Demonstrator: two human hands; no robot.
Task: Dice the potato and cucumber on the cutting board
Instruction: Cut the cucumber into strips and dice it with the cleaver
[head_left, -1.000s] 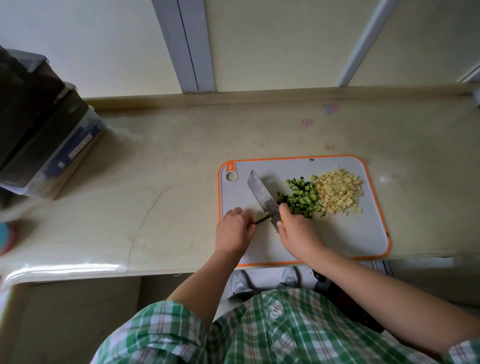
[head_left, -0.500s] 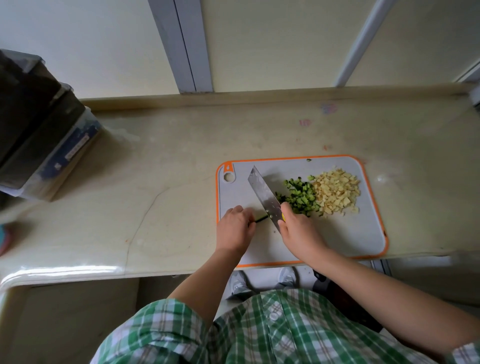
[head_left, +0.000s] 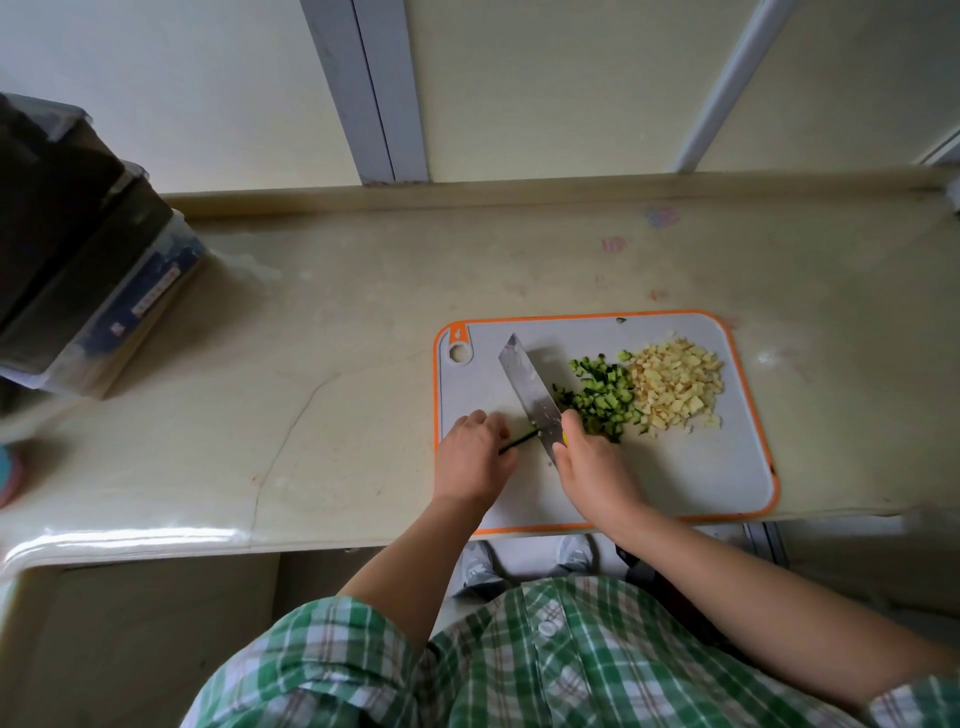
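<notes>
Nearly through the green: the curled fingers (head_left: 491, 422) of the left hand (head_left: 475, 460) pin a thin, dark cucumber strip (head_left: 521, 440) to the cutting board (head_left: 701, 467). The strip's free end pokes out just to their right and meets the edge of the knife (head_left: 530, 387). The right hand (head_left: 592, 470) is wrapped round the knife's handle, a sliver of yellow showing beside its forefinger. The blade slants away from both hands, its tip pointing toward the board's far left corner. Whether the edge is down on the board cannot be told.

Just beyond the right-hand fingers lies the diced cucumber (head_left: 600, 400), a loose green heap. Touching that heap on the side away from the hands is the diced potato (head_left: 675, 387), in pale yellow cubes.

The potato looks finished, and this strip appears to be the last of the cucumber. With so little left to hold, the cut is best made in short, even strokes matched to the cubes already heaped. The left fingertips should stay tucked behind the knuckles and creep back as the strip shortens. A slip here would likely nick a fingertip.

Farther out, the board sits at the near edge of a beige counter (head_left: 337, 364). Stacked dark containers (head_left: 78, 249) stand well off to the left of the hands.
</notes>
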